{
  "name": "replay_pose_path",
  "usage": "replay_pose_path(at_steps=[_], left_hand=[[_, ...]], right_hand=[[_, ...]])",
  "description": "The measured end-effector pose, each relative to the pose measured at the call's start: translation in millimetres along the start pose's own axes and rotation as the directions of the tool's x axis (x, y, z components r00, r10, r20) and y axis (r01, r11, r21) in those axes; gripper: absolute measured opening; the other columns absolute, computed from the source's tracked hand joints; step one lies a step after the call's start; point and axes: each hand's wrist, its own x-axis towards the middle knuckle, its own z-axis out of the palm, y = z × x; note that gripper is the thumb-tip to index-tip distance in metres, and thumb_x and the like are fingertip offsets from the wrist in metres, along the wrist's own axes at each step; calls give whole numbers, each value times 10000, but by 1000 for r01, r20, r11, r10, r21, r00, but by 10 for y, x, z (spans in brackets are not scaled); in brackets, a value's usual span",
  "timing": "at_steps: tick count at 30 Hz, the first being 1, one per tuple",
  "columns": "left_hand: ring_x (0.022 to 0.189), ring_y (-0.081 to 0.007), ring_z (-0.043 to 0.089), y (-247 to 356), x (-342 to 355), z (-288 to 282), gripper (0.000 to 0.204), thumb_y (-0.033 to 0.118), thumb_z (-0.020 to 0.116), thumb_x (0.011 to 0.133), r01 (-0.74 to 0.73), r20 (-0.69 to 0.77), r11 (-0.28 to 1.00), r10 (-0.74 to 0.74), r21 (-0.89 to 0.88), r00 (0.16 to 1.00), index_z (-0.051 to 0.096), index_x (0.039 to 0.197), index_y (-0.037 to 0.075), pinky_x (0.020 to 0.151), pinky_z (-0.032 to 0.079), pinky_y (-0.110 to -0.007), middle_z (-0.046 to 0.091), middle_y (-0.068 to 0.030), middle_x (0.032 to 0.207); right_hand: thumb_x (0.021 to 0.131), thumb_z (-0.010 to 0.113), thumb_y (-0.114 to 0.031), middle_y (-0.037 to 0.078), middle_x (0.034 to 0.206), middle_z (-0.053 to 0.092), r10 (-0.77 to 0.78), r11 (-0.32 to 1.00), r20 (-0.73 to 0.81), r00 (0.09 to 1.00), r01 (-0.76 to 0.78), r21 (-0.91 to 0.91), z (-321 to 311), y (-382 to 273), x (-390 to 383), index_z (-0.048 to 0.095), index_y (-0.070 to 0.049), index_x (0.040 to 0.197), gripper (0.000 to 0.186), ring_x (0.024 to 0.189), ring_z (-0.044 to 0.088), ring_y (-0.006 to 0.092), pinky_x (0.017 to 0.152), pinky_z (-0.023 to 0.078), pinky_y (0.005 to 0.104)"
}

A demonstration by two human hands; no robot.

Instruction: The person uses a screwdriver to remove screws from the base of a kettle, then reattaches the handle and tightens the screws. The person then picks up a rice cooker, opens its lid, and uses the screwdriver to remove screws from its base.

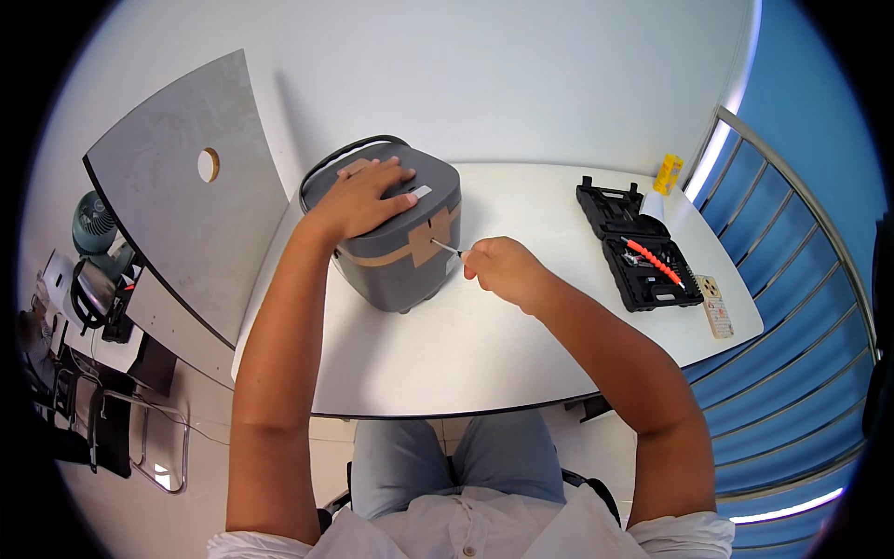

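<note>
A dark grey rice cooker (382, 275) with a brown band, a brown front patch and a black carry handle stands on the white table. My left hand (365, 200) lies flat on its lid, fingers spread. In my right hand (507, 272) is a screwdriver (448, 248), its handle mostly hidden by my fingers. The thin metal shaft points left, and its tip meets the brown patch just below the lid's front edge.
An open black tool case (643, 296) with an orange-red flexible shaft (654, 262) lies right. Past it are a patterned phone (715, 312), a yellow box (668, 174) and a metal railing (815, 216). A grey board (172, 154) stands left; beyond it are a kettle (91, 291) and fan (93, 224).
</note>
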Motion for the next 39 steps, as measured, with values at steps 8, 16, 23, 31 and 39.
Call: replay_pose_path(at_steps=[8, 16, 23, 31, 39], left_hand=[[1392, -298, 215, -32, 37, 13, 554, 499, 461, 886, -7, 13, 1000, 7, -8, 1000, 485, 1330, 170, 1120, 71, -501, 307, -69, 1485], [1404, -308, 159, 8, 40, -8, 620, 437, 460, 912, 14, 63, 1000, -12, -23, 998, 320, 1429, 125, 1127, 38, -480, 398, -24, 1435], [1385, -285, 235, -54, 54, 34, 600, 515, 467, 878, -4, 12, 1000, 3, 12, 1000, 446, 1364, 163, 1120, 98, -438, 398, -35, 1436], [1383, -283, 239, -59, 26, 22, 587, 528, 480, 863, -9, -1, 1000, 9, -20, 1000, 490, 1330, 173, 1126, 95, -443, 353, -48, 1462], [1384, -281, 237, -56, 28, 22, 587, 542, 477, 859, -5, -5, 1000, 5, -18, 1000, 494, 1327, 188, 1130, 80, -456, 335, -37, 1473]], right_hand=[[958, 409, -312, 105, 754, 621, -143, 842, -123, 982, 55, -537, 86, -91, -82, 578, -48, 815, 345, 739, 608, 292, 674, 481, 412], [949, 435, -262, 91, 670, 613, -328, 651, -141, 934, 115, -751, 145, -70, -124, 563, -46, 805, 290, 626, 618, 275, 562, 483, 389], [874, 541, -195, 90, 598, 582, -563, 167, 0, 827, 113, -979, 210, 72, -95, 537, -40, 765, 190, 515, 586, 225, 445, 441, 366], [826, 522, -166, 60, 624, 560, -290, 874, -250, 924, 149, -462, 68, 79, 2, 548, -64, 752, 129, 600, 582, 177, 524, 420, 321], [859, 483, -200, 103, 646, 553, 32, 999, 66, 997, -33, 17, -143, 22, -22, 528, -42, 750, 198, 576, 549, 196, 553, 433, 364]])
